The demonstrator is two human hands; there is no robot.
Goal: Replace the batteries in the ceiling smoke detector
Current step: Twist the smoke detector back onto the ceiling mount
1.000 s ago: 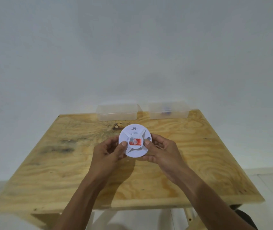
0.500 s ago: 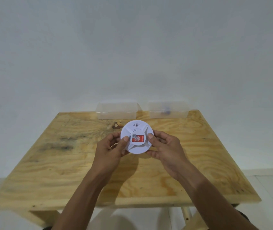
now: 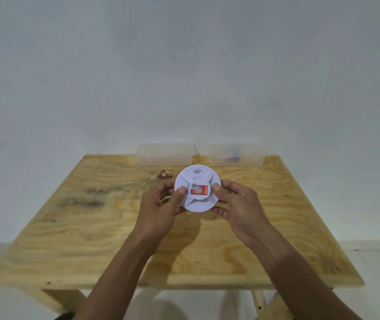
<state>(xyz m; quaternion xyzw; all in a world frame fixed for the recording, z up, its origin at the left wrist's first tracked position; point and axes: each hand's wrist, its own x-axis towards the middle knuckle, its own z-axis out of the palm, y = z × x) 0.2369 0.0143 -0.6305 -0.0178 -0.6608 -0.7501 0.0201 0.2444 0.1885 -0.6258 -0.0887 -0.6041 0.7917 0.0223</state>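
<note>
I hold a round white smoke detector (image 3: 198, 179) above the middle of the wooden table (image 3: 92, 227), its face tilted toward me. A red label sits at its centre and a wave symbol near its top rim. My left hand (image 3: 159, 209) grips its left edge, thumb on the face. My right hand (image 3: 237, 209) grips the right edge, thumb on the face and fingers behind. The back of the detector is hidden.
Two clear plastic boxes stand at the table's far edge against the white wall: the left box (image 3: 164, 154) looks empty, the right box (image 3: 236, 154) holds a small dark, blurry object. A dark knot (image 3: 164, 174) marks the wood. White floor lies at right.
Both hands have lifted the detector slightly up and away from me, and it has turned a little between my fingers. The grip is unchanged.
</note>
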